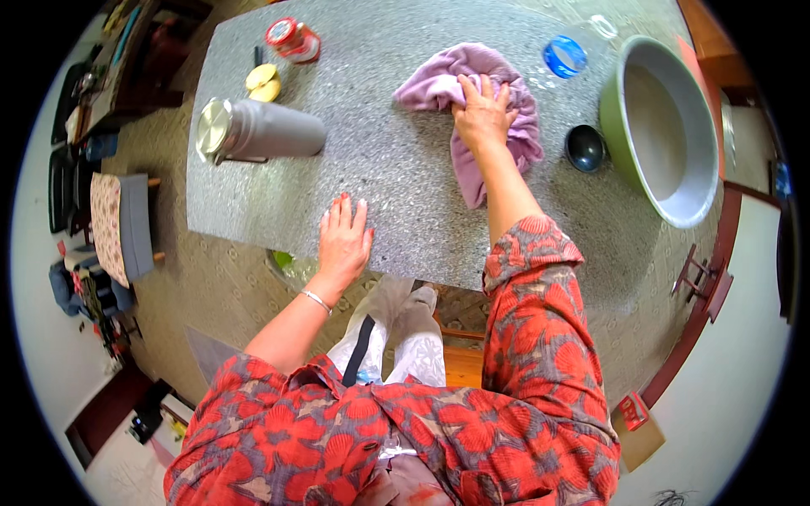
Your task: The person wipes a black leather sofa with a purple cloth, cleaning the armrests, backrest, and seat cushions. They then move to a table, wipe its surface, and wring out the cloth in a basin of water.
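Observation:
My right hand [484, 114] holds a crumpled pinkish-purple cloth [468, 171] down against the speckled grey tabletop [373, 145], fingers spread over its folds. Nearer me, my left hand [343, 237] rests palm down at the table's front edge with nothing in it. A grey metal flask [278, 128] lies on its side, or stands and looks tilted in the wide view, beyond the left hand. Beside the cloth on the right is a small dark bowl [584, 148]. A large green basin [658, 126] stands at the table's right side; I cannot tell whether it holds water.
A red-labelled jar [293, 40], a cut yellow fruit [263, 82] and a dark-handled object [258, 55] sit at the far left. A clear plastic bottle [573, 50] with a blue label is at the far right. Below the front edge is a bowl [294, 269] with something green.

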